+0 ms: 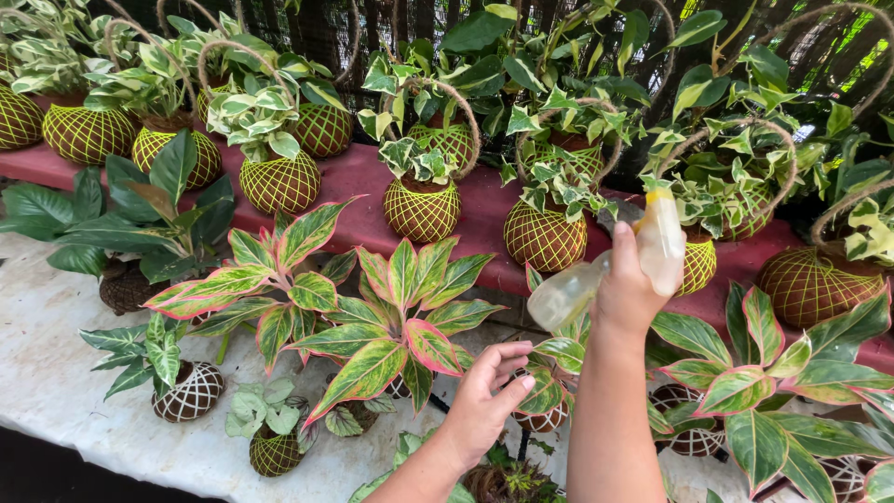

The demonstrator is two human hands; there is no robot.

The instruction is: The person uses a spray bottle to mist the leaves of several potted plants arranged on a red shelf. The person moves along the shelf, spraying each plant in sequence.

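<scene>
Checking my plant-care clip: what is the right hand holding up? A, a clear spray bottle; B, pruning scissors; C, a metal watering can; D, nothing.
A: the right hand grips a clear spray bottle with a yellow top, raised over the pink-edged leaves.

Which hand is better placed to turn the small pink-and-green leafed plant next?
Probably the left hand: its fingers already touch the small pink-and-green leafed plant, while the right hand is raised, gripping the translucent plastic spray bottle.
</scene>
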